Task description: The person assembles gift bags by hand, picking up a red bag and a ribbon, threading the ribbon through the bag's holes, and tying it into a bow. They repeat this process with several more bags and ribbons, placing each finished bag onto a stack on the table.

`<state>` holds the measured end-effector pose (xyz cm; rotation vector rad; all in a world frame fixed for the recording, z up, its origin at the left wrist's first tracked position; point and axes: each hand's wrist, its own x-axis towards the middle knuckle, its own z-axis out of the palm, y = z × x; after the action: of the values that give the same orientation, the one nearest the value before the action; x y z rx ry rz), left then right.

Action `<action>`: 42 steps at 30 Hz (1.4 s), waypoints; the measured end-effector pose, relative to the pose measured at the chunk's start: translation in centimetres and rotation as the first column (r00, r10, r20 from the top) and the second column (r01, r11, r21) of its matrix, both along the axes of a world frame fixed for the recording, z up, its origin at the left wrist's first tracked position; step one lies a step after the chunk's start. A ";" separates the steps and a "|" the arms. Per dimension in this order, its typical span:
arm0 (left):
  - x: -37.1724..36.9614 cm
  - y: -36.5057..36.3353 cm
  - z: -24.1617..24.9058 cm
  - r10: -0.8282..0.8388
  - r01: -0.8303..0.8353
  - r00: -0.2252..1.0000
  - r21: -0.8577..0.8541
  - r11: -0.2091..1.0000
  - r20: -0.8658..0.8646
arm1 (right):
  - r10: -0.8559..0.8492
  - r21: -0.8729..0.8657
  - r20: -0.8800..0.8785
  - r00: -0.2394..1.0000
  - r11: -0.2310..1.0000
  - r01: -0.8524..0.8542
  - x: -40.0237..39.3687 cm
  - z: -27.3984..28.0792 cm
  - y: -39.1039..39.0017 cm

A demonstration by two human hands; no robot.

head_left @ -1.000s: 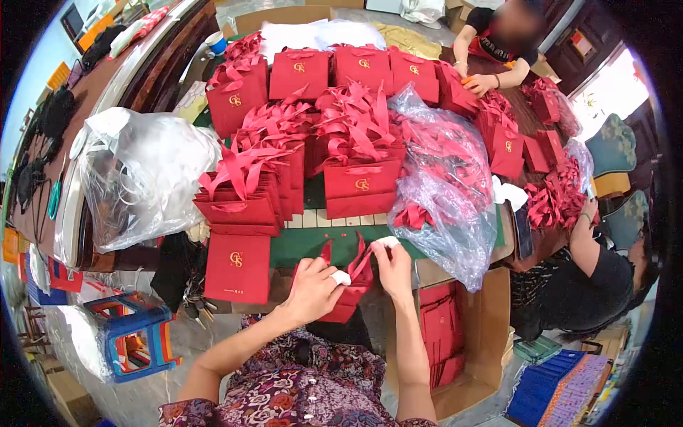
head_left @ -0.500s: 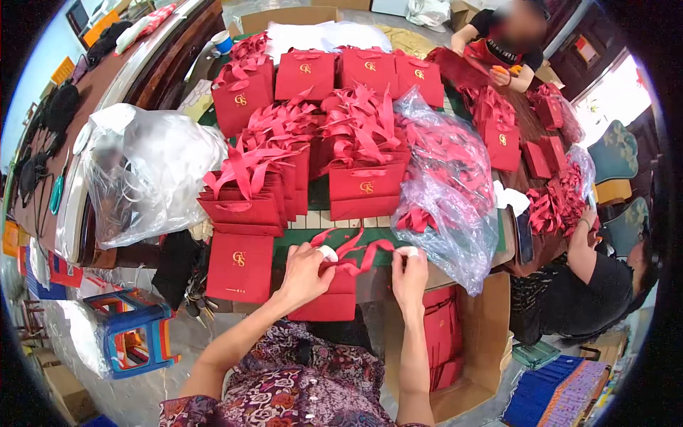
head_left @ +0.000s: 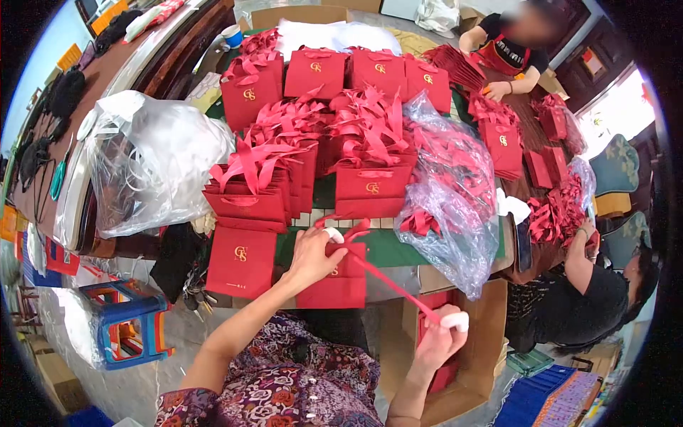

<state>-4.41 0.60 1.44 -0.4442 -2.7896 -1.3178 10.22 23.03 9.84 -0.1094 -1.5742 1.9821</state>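
Observation:
My left hand [head_left: 316, 255], with a white wrap on one finger, is closed at the top of a red paper bag [head_left: 341, 281] at the table's front edge, pinching the red ribbon there. From that point the ribbon [head_left: 391, 283] runs taut down to my right hand [head_left: 440, 340]. My right hand, also wrapped in white at a finger, is closed on the ribbon's other end, out over the cardboard box. Beside my left forearm lies another red bag [head_left: 242, 260] with a gold logo. Behind stand rows of red bags [head_left: 372, 186] with ribbons on top.
A clear plastic bag of red ribbons [head_left: 455, 213] lies right of the bags, and a bag of white material [head_left: 153, 164] to the left. A cardboard box [head_left: 487, 349] stands below the table edge. Two co-workers [head_left: 590, 302] sit at the right. Stacked stools [head_left: 124, 324] stand at lower left.
My right hand has moved down and to the right, drawing the ribbon from a loose loop into a straight line. My left hand stays at the bag's top.

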 end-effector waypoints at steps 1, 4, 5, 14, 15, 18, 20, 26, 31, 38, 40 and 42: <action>0.1 0.1 -0.1 -0.028 0.028 0.999 -0.015 1.000 -0.020 | 0.012 0.065 -0.049 0.999 0.998 -0.009 0.0 0.9 -0.7; 0.7 0.6 1.1 -0.017 0.007 0.972 -0.045 0.999 -0.232 | -0.063 0.275 0.069 0.996 0.960 0.042 0.4 1.4 -2.0; 1.3 0.5 2.2 -0.031 0.031 0.976 -0.003 1.000 -0.216 | -0.035 0.305 0.127 0.991 0.952 -0.006 0.2 1.5 -2.3; 7.0 0.5 6.8 -0.471 0.379 0.875 0.441 0.814 0.116 | 0.077 0.526 0.388 0.919 0.800 -0.289 -1.5 1.7 -5.4; 7.4 0.3 6.6 -0.465 0.374 0.878 0.439 0.817 0.118 | 0.084 0.524 0.387 0.918 0.799 -0.294 -1.6 1.4 -5.5; 8.0 0.0 5.8 -0.494 0.204 0.805 0.629 0.750 0.328 | 0.010 0.577 0.360 0.933 0.784 -0.231 -1.8 0.2 -5.5; 8.3 -0.2 5.1 -0.495 0.205 0.818 0.653 0.729 0.295 | 0.005 0.621 0.356 0.935 0.746 -0.240 -2.1 0.0 -5.7; 9.7 0.4 3.1 -0.428 -0.129 0.808 0.829 0.544 0.406 | 0.181 0.302 0.376 0.909 0.903 -0.305 -2.8 -2.2 -7.4; 9.0 -1.0 3.8 -0.406 -0.136 0.796 0.786 0.603 0.450 | 0.180 0.241 0.381 0.907 0.927 -0.286 -3.1 -2.7 -8.4; 3.3 -4.8 3.5 0.054 -0.057 0.996 -0.046 0.997 -0.069 | 0.060 0.531 0.501 0.863 0.766 -0.362 -5.8 -2.2 -9.7; 2.8 -5.1 2.4 0.020 -0.034 0.994 -0.132 0.991 -0.107 | 0.072 0.466 0.509 0.858 0.815 -0.345 -6.6 -4.0 -10.8; 2.4 -5.1 1.8 -0.063 0.043 0.995 -0.248 0.968 -0.071 | 0.041 0.625 0.456 0.889 0.696 -0.353 -7.4 -5.5 -11.1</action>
<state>-2.00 -4.49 3.20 -0.5689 -2.9039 -0.9398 2.78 11.89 4.36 -0.0466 -2.6288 1.4130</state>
